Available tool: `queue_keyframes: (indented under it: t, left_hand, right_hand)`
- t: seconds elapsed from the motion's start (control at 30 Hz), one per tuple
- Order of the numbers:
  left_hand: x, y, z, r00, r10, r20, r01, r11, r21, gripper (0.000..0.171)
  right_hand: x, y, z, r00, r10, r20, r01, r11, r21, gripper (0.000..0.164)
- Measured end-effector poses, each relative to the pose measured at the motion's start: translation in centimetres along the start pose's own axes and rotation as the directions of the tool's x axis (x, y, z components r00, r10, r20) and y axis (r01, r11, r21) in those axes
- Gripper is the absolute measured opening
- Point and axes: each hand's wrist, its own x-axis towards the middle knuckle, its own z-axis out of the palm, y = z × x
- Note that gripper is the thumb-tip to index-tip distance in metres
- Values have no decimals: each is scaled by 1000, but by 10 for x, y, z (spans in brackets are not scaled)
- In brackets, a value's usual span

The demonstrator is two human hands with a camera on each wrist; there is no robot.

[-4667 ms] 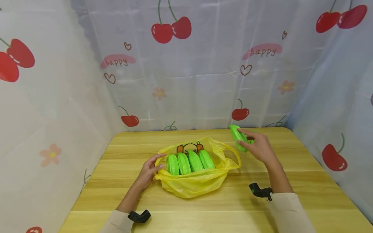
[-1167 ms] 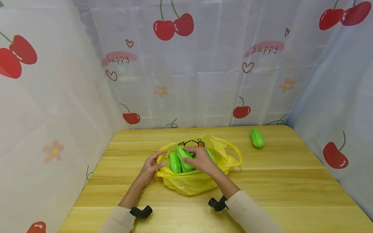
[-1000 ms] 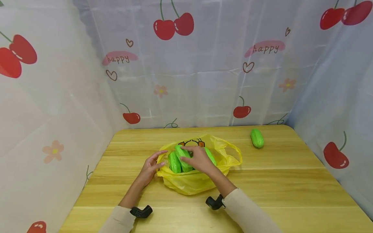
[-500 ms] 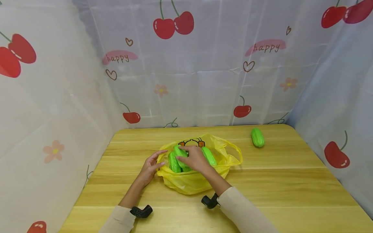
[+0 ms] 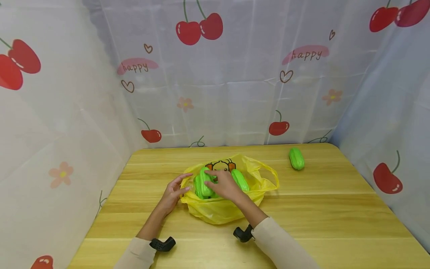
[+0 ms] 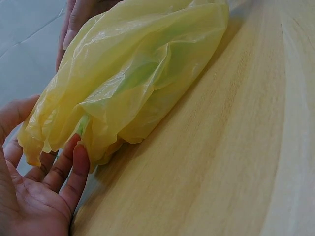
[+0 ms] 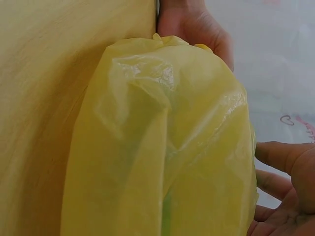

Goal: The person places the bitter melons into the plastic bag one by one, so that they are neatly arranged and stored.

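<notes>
A yellow plastic bag (image 5: 221,213) lies with its mouth up in the middle of the table. My left hand (image 5: 170,196) holds its left rim, and in the left wrist view the rim runs between thumb and fingers. My right hand (image 5: 224,184) reaches into the mouth and grips a bright green, ridged cucumber (image 5: 203,180), lying over the leftmost one. Another cucumber (image 5: 240,180) shows to the right of that hand, which partly hides those between. In the right wrist view the bag (image 7: 162,137) blocks the grip.
One more cucumber (image 5: 296,158) lies alone near the back right of the wooden table (image 5: 322,216). A bag handle (image 5: 268,172) loops out on the right side. Curtains (image 5: 231,93) with cherry prints enclose the back and both sides.
My right hand came from the table's right side into the bag. During the last second its cucumber shifted left and turned onto the leftmost one. My left hand stayed at the rim.
</notes>
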Motion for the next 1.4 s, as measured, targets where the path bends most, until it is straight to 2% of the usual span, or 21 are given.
queue_keyframes:
  t: [0.47,0.63,0.9,1.13,1.4]
  left_hand:
    - [-1,0,2,1000,-15,-5,14,1000,-7,51]
    - [-2,0,1,1000,-7,2,7,1000,-6,52]
    - [-2,1,0,1000,4,-8,-4,1000,-9,52]
    - [-2,0,-2,1000,4,-2,-4,1000,-9,52]
    - [0,-2,-1,1000,-1,2,1,1000,-18,53]
  right_hand:
    - [-6,7,-3,999,-43,-8,43,999,19,45]
    - [-11,8,-11,999,-41,-25,42,997,62,47]
    - [-18,-2,-35,994,-37,-101,42,998,48,43]
    - [-27,-8,-59,982,-95,-162,91,995,-33,38]
    - [-36,-6,-84,975,-112,-193,113,994,-3,38]
